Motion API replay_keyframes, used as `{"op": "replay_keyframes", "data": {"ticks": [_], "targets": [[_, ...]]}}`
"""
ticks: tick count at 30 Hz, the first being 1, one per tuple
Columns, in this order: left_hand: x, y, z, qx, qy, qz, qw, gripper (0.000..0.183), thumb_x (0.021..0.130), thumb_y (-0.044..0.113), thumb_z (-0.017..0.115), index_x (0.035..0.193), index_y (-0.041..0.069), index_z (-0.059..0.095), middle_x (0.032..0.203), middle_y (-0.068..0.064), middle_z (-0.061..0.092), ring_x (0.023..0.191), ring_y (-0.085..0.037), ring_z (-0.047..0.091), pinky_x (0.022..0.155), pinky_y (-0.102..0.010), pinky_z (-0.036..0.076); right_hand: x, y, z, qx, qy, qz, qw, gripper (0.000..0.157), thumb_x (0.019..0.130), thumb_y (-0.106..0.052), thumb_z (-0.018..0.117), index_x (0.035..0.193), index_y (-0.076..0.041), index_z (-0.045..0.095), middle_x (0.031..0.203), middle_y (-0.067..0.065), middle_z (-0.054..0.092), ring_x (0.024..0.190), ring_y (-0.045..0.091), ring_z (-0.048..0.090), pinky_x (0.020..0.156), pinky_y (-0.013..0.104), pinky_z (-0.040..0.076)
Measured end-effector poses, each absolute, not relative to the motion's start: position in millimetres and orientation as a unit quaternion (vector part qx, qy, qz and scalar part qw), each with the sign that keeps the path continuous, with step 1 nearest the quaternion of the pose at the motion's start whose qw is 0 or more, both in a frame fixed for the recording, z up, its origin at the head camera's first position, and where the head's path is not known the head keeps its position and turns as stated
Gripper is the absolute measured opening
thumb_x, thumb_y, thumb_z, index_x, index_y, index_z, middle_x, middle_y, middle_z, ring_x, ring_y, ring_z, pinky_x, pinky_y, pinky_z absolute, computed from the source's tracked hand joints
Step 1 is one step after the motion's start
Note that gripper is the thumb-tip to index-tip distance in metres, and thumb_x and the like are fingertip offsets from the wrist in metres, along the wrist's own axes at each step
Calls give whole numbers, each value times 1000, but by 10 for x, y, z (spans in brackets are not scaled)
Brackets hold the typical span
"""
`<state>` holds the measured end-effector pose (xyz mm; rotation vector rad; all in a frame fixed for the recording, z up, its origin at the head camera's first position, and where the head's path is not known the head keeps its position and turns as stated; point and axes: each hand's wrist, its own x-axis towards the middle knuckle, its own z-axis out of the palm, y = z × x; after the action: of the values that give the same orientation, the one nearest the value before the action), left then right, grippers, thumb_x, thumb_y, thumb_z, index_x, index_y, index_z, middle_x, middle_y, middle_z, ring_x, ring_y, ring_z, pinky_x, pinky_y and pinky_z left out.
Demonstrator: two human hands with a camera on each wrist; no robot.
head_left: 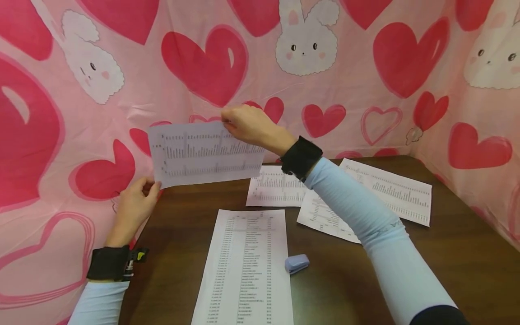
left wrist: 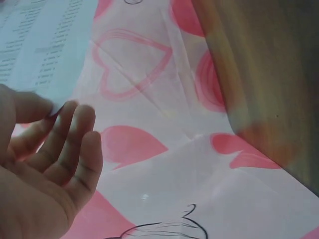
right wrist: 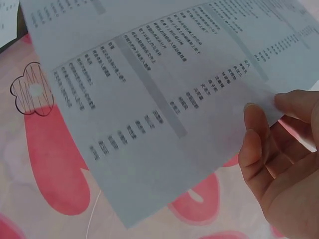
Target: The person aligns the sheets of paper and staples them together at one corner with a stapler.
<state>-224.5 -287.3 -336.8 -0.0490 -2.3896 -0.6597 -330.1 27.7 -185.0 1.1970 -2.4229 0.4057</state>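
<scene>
A printed sheet of paper (head_left: 203,155) is held up in the air over the far left of the table, turned sideways. My left hand (head_left: 140,198) pinches its lower left corner between thumb and fingers; the left wrist view shows that corner between the thumb and fingertips of the left hand (left wrist: 55,149). The right hand (head_left: 252,126) grips the top edge, right of its middle. In the right wrist view, the thumb and fingers of the right hand (right wrist: 279,149) pinch the edge of the printed sheet (right wrist: 149,89), whose rows of text face the camera.
On the dark wooden table (head_left: 174,239) lies a long printed list (head_left: 248,271), with a small lavender stapler (head_left: 297,263) at its right. More printed sheets (head_left: 406,198) lie behind it, partly hidden by the right arm. A pink heart-and-rabbit cloth (head_left: 349,81) hangs around the table.
</scene>
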Motion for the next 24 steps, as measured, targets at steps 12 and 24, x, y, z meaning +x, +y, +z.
{"op": "replay_keyframes", "data": {"ticks": [12, 24], "targets": [[-2263, -2836, -3196, 41, -877, -304, 368, 29, 96, 29, 58, 105, 3, 65, 93, -18, 73, 68, 23, 41, 66, -12, 38, -3142, 476, -1938, 420, -869, 210, 156, 14, 96, -21, 59, 95, -8, 65, 88, 4, 71, 75, 15, 65, 65, 24, 51], [-2207, -2716, -3017, 21, -861, -325, 391, 31, 98, 29, 55, 109, 1, 64, 100, -19, 73, 70, 27, 44, 69, -3, 36, -3005, 730, -2038, 425, -857, 255, 140, 10, 92, -16, 63, 90, -8, 69, 89, 6, 73, 76, 17, 68, 69, 26, 52]]}}
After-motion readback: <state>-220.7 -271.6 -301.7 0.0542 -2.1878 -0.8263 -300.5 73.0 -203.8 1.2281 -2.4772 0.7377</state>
